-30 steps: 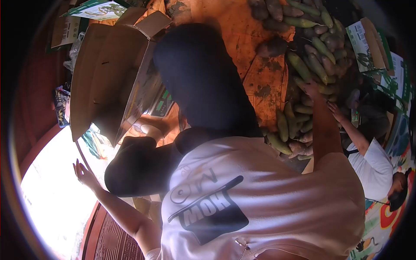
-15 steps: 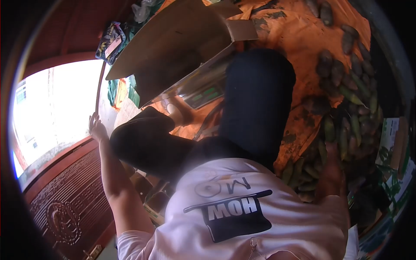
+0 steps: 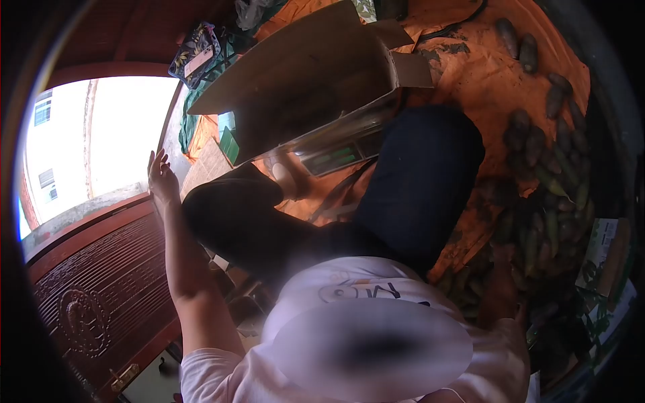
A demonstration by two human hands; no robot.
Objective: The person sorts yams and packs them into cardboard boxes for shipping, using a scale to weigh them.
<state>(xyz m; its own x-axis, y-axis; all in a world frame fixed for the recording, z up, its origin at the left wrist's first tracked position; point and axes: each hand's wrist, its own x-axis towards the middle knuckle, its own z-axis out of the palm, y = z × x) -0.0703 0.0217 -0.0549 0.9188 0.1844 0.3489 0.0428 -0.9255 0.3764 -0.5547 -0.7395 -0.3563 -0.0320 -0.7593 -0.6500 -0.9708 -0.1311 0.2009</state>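
Observation:
My left hand is raised at the left, in front of the bright doorway, its fingers loosely apart and nothing in them. Over at the right, my right hand reaches down into a heap of long brownish and greenish tubers or shoots, whose exact kind I cannot make out. Deep shadow hides its fingers, so any grip on a piece does not show. A large open cardboard box lies beyond my knees. Between it and my legs is a flat device with a green panel, partly covered.
An orange sheet covers the floor, with several loose tubers at its far right. A carved reddish door panel stands at left. A printed carton sits at the right edge, and a patterned bag lies behind the box.
The whole view has shifted, with the box and sheet now lower and further right. My right hand has drawn slightly back toward my body. My left hand's fingers have spread a little more.

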